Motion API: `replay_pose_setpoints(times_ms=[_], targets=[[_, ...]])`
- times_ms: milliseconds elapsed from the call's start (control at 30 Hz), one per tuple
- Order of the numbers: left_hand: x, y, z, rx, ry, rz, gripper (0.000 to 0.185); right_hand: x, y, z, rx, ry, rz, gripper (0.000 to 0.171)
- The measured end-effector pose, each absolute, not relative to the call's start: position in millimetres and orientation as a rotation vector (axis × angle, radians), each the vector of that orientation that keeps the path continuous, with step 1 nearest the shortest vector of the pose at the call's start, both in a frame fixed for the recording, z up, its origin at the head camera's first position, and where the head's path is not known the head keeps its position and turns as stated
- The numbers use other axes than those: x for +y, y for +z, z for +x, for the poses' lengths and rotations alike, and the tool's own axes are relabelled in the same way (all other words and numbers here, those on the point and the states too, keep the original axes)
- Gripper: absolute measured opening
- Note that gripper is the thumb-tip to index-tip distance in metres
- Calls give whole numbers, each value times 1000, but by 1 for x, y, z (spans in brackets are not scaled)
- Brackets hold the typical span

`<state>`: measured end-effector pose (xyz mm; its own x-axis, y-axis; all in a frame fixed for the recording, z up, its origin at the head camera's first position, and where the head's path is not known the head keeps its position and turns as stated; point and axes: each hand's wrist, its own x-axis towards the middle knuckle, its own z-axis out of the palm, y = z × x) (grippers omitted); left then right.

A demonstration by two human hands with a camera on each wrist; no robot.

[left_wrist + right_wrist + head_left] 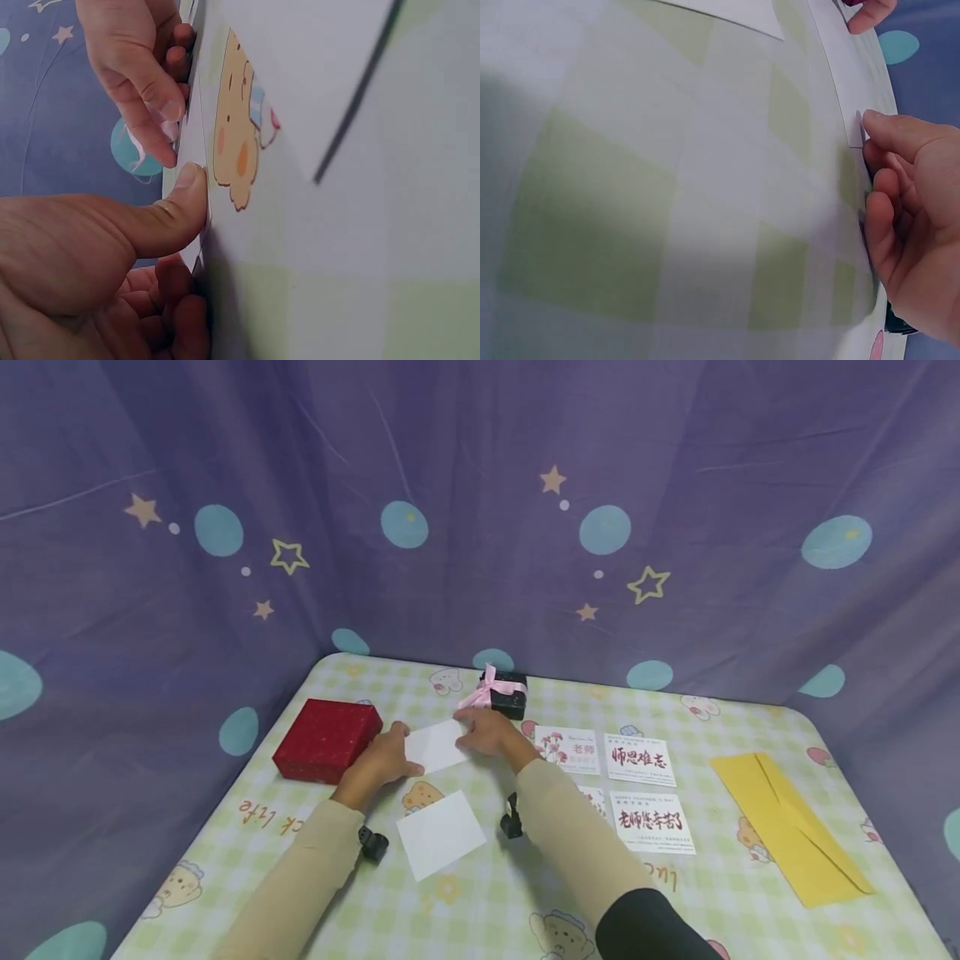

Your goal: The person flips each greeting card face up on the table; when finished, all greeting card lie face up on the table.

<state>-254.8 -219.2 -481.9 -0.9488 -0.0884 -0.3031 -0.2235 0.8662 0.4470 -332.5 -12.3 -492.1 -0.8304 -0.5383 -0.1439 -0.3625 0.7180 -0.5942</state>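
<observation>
A blank white card (435, 746) lies between my two hands near the back of the table. My left hand (384, 756) holds its left end, the thumb (187, 191) on the card's near side and the other fingers curled at the end. At the opposite end my right hand (487, 732) pinches a corner between thumb (889, 131) and forefinger, with the remaining fingers curled on the tablecloth. Nearer to me, a second blank white card (441, 835) lies flat and turned at an angle.
A red box (327, 741) sits close by my left hand. Behind the right hand stands a small black box (510, 695) with a pink ribbon. Several printed cards (652, 822) lie to the right, partly behind my right forearm. Further right is a yellow envelope (791, 827).
</observation>
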Motion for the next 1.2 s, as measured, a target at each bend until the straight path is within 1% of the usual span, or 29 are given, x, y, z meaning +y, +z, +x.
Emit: replay_pose_setpoints(times_ms=[133, 367, 500, 600, 767, 933, 1000, 1100, 1133, 1200], targets=[[-217, -482, -257, 2752, 692, -262, 81, -12, -496, -334, 2620, -837, -674, 55], [-218, -476, -260, 2740, 690, -237, 82, -14, -496, -335, 2601, -929, -605, 53], [-217, -475, -260, 2732, 653, -260, 92, -12, -498, -336, 2575, -1046, -594, 49], [-216, -476, -259, 2739, 628, -257, 97, -12, -500, -335, 2574, -1089, -598, 46], [-215, -480, -254, 2769, 652, -273, 91, -10, -505, -332, 2628, -1057, -640, 42], [-211, -481, -249, 2828, 665, -292, 91, -8, -508, -333, 2687, -1030, -661, 48], [-210, -481, -247, 2854, 655, -294, 92, -7, -508, -333, 2683, -1041, -687, 39], [-209, -481, -242, 2898, 646, -296, 91, -4, -508, -333, 2672, -1058, -743, 17], [-208, -480, -241, 2918, 651, -291, 89, -3, -509, -333, 2662, -1077, -755, 14], [-208, -479, -237, 2964, 684, -278, 83, -2, -508, -332, 2636, -1132, -751, 19]])
